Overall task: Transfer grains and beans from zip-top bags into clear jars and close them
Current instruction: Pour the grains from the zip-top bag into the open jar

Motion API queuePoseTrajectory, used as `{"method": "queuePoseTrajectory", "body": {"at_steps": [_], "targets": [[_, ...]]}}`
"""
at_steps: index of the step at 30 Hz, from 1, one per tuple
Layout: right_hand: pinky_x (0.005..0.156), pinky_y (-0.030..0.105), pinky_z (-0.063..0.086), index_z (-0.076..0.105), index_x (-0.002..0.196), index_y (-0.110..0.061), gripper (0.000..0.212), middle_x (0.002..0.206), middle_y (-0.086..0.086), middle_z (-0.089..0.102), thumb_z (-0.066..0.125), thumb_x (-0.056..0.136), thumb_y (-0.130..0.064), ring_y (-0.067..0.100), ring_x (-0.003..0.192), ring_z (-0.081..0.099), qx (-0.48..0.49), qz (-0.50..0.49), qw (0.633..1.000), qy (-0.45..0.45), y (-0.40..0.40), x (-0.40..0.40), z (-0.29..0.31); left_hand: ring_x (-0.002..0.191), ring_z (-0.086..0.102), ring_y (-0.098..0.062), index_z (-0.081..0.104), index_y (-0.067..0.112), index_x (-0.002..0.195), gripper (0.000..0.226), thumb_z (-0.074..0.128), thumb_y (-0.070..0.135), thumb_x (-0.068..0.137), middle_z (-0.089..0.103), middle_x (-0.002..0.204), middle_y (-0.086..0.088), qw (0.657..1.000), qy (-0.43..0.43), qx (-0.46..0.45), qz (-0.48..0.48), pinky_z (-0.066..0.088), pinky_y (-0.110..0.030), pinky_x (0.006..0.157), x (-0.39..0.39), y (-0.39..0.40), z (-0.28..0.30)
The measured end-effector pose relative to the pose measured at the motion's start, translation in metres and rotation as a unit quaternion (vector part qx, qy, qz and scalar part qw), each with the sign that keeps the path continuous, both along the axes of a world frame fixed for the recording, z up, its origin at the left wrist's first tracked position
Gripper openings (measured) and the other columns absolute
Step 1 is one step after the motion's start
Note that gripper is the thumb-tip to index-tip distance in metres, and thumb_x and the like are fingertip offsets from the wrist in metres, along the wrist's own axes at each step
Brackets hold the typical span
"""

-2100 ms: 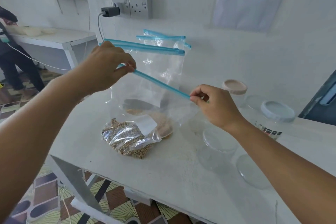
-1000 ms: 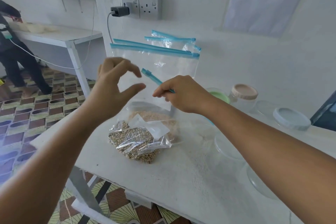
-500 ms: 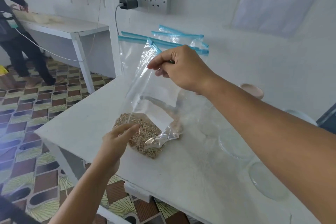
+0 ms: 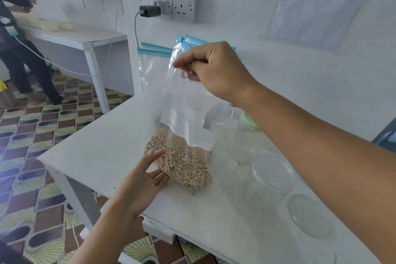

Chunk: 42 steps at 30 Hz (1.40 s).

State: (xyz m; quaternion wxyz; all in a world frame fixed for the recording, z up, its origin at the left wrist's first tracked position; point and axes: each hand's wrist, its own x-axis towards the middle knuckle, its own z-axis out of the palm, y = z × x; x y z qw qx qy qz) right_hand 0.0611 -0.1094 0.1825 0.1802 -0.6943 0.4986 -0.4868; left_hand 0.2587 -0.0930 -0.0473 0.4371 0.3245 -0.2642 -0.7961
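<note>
A person's left hand [image 4: 144, 180], fingers straight and spread, touches the bottom of a zip-top bag [image 4: 182, 118] of beans [image 4: 186, 167] on a white table [image 4: 96, 152]. At two o'clock beyond it, the right hand [image 4: 214, 70] pinches the bag's top. Clear jars [image 4: 273, 172] stand at three o'clock; more bags [image 4: 156, 49] lean against the wall at twelve.

No text can be read: the printed lines on the wall sheet [image 4: 325, 0] are too blurred, and the white label [image 4: 188, 128] on the bag [image 4: 171, 96] shows only faint, illegible marks.
</note>
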Motion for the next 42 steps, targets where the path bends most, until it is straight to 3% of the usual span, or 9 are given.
{"method": "queuePoseTrajectory", "body": {"at_steps": [2,6,12,15,17,22,32,35,42], "targets": [[0.089,0.039,0.063,0.083,0.095,-0.009,0.036,0.088,0.003,0.079,0.052,0.096,0.01,0.028,0.085,0.076,0.006,-0.001,1.0,0.001,0.004,-0.003,-0.002,0.119,0.063,-0.033,0.081,0.022,0.113,0.039,0.075,0.051,0.086,0.062,0.139,-0.019,0.999,0.004,0.025,0.021,0.046,-0.044,0.111,-0.009,-0.005,0.003],[0.091,0.042,0.063,0.083,0.094,-0.011,0.039,0.084,-0.001,0.077,0.051,0.095,0.011,0.028,0.086,0.076,0.0,-0.015,1.0,-0.009,0.014,-0.016,0.002,0.098,0.071,-0.025,0.082,0.02,0.102,0.037,0.064,0.051,0.091,0.072,0.118,-0.011,0.999,-0.003,0.022,0.045,0.049,-0.038,0.096,-0.029,-0.006,0.011],[0.09,0.04,0.062,0.083,0.095,-0.011,0.039,0.091,0.007,0.078,0.05,0.094,0.011,0.024,0.087,0.077,-0.006,-0.033,0.999,-0.024,0.03,-0.036,0.008,0.096,0.078,-0.025,0.08,0.018,0.086,0.04,0.052,0.041,0.102,0.077,0.111,-0.009,0.999,0.019,-0.025,0.012,0.063,-0.042,0.078,-0.028,-0.005,0.008],[0.091,0.041,0.062,0.083,0.093,-0.018,0.041,0.091,0.004,0.079,0.052,0.095,0.009,0.022,0.089,0.077,-0.012,-0.045,0.999,-0.022,0.037,-0.047,0.008,0.111,0.071,-0.032,0.077,0.012,0.108,0.026,0.067,0.033,0.096,0.07,0.132,-0.015,0.996,-0.022,-0.084,0.027,0.057,-0.049,0.089,-0.024,-0.006,0.003],[0.091,0.04,0.062,0.083,0.092,-0.019,0.042,0.09,0.001,0.08,0.052,0.095,0.008,0.02,0.089,0.077,-0.012,-0.048,0.999,-0.021,0.045,-0.057,0.008,0.109,0.069,-0.035,0.072,0.005,0.122,0.047,0.082,0.031,0.085,0.069,0.13,-0.018,0.992,-0.033,-0.1,0.066,0.061,-0.047,0.082,-0.025,-0.007,0.002],[0.089,0.031,0.063,0.082,0.095,-0.015,0.036,0.097,0.003,0.079,0.054,0.1,0.007,0.015,0.089,0.078,0.012,-0.052,0.996,-0.071,0.068,-0.088,0.011,0.11,0.072,-0.027,0.081,0.014,0.101,0.017,0.069,0.007,0.09,0.078,0.116,-0.01,0.979,-0.044,-0.117,0.162,0.063,-0.04,0.089,-0.032,-0.007,0.024],[0.088,0.032,0.062,0.08,0.095,-0.016,0.032,0.095,0.0,0.079,0.055,0.102,0.004,0.017,0.094,0.077,0.016,-0.067,0.977,-0.202,0.094,-0.135,-0.011,0.082,0.073,-0.012,0.081,0.014,0.101,0.019,0.068,0.001,0.094,0.079,0.091,-0.001,0.953,-0.08,-0.198,0.216,0.064,-0.028,0.077,-0.044,-0.024,0.084],[0.087,0.029,0.061,0.079,0.096,-0.014,0.03,0.093,0.0,0.078,0.055,0.103,0.003,0.016,0.093,0.077,0.007,-0.061,0.971,-0.231,0.097,-0.141,-0.016,0.071,0.067,-0.008,0.082,0.02,0.09,0.024,0.068,0.002,0.094,0.074,0.079,0.002,0.944,-0.091,-0.232,0.218,0.06,-0.023,0.073,-0.038,-0.03,0.097],[0.098,0.038,0.06,0.078,0.099,-0.016,0.031,0.103,0.003,0.079,0.054,0.103,0.003,0.02,0.101,0.077,0.001,-0.041,0.963,-0.267,0.087,-0.141,-0.036,0.091,0.068,-0.02,0.082,0.025,0.101,0.026,0.081,0.021,0.075,0.074,0.098,-0.007,0.927,-0.138,-0.255,0.237,0.057,-0.051,0.096,-0.017,-0.049,0.121]]}}
